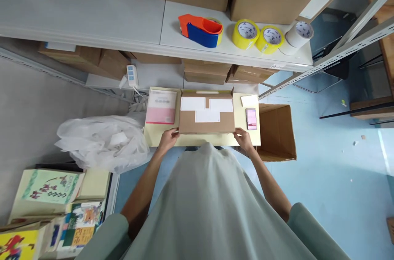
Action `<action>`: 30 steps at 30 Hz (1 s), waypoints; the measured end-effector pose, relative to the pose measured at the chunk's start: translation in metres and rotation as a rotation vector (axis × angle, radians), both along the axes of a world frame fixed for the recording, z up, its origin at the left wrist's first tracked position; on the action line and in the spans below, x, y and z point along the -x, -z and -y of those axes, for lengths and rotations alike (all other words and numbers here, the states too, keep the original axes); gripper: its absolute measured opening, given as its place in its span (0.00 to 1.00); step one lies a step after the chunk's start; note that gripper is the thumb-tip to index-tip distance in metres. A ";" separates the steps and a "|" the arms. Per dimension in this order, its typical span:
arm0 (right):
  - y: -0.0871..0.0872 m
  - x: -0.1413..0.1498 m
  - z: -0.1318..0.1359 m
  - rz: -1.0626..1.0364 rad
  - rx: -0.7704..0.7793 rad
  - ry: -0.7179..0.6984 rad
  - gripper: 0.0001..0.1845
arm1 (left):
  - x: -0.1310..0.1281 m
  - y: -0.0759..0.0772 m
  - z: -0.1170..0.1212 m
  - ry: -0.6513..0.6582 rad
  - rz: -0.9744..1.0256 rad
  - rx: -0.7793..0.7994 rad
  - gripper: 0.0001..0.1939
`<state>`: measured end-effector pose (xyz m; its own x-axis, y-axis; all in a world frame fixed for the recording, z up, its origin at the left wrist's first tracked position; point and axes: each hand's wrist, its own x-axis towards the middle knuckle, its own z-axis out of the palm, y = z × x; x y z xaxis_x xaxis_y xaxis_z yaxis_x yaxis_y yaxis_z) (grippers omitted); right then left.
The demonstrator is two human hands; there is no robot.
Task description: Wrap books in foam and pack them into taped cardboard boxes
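A brown cardboard box [188,122] with white labels on its lid lies on the pale yellow table [212,140] in front of me. My left hand [168,140] grips its near left corner, fingers bent against the edge. At the near right corner, my right hand [244,139] pinches the cardboard in the same way. Small flaps stick up at the far corners of the box. A pink and white book or pad [161,107] lies to its left. To the right are a phone [251,119] with a lit screen and a small white item [249,100].
Above the table, a shelf [123,18] carries large cartons, an orange and blue tape dispenser [201,30] and yellow tape rolls [246,34]. An open carton [277,133] stands right of the table. A white plastic bag [101,141] and several books [52,186] are at left.
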<state>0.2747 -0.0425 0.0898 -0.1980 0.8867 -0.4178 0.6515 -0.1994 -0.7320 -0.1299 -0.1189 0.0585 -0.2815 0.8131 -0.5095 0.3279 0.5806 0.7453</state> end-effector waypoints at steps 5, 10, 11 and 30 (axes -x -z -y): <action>0.027 -0.014 -0.007 -0.005 0.050 0.015 0.17 | 0.012 0.020 -0.008 0.012 0.018 -0.029 0.22; 0.029 -0.012 -0.064 -0.072 -0.018 0.117 0.31 | 0.023 0.011 -0.067 -0.047 -0.049 -0.121 0.27; 0.027 -0.007 -0.076 -0.089 -0.027 0.138 0.34 | 0.021 0.007 -0.080 -0.053 -0.068 -0.115 0.27; -0.030 -0.004 -0.035 -0.192 -0.150 0.157 0.36 | -0.011 -0.049 -0.042 -0.187 -0.027 -0.360 0.38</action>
